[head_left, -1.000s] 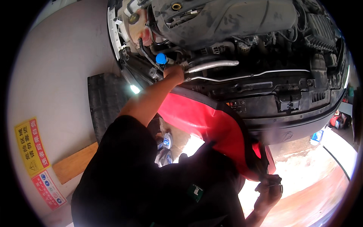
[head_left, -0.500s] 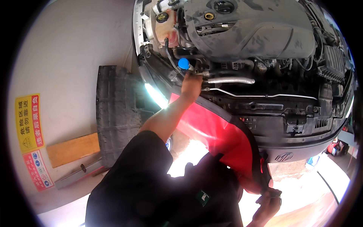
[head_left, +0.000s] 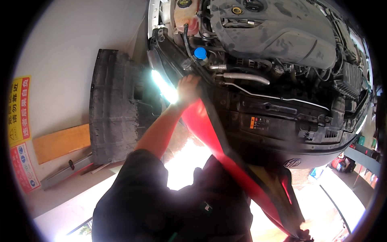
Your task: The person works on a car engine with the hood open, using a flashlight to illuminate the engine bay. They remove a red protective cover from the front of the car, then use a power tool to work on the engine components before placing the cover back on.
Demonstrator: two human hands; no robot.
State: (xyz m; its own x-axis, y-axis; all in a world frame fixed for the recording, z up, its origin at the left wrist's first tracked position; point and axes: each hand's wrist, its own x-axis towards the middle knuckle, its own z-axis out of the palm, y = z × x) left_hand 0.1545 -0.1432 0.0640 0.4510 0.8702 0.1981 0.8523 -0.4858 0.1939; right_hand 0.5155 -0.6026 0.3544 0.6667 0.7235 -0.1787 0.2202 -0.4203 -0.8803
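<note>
Left hand [head_left: 188,89] has slid lower along red bumper cover [head_left: 209,133], fingers now curled over its top corner beside car front [head_left: 282,121]. Right hand [head_left: 300,235] at cover's far end, grip hidden, cannot tell. Cover hangs slanted, further clear of car: looks nearly off.

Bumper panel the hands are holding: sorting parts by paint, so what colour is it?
Red, seen in the head view: the bumper panel runs from the left hand down to the right hand.

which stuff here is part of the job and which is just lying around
In hand: left hand gripping the top of the red bumper; right hand at its lower end; car front.

Lying about: black undertray, wooden board, metal bar, wall signs.
</note>
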